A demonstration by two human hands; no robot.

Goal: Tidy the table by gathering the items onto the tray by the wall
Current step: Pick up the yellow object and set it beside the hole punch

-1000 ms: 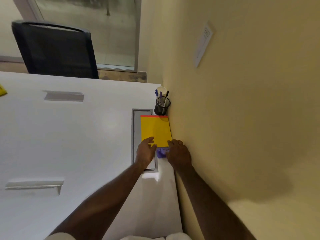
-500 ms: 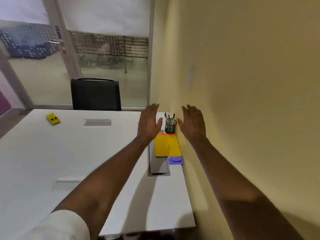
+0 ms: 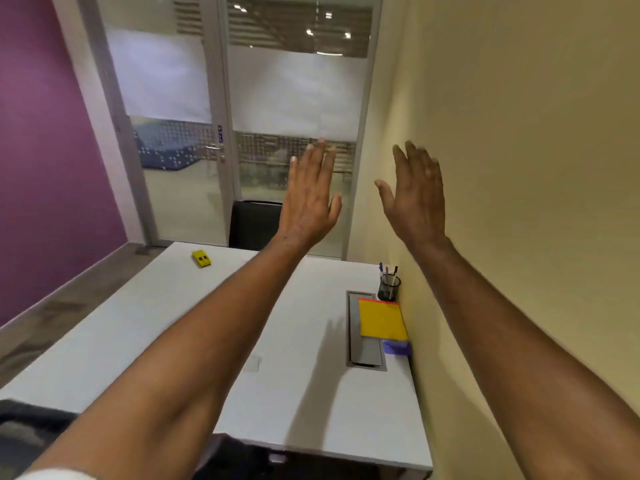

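Your left hand [image 3: 310, 199] and right hand [image 3: 417, 199] hover spread and empty. The yellow block [image 3: 201, 258] lies far down-left of them, nearer your left, long axis running away from you.

bare forearms, white sleeve [image 3: 52, 474] — left arm
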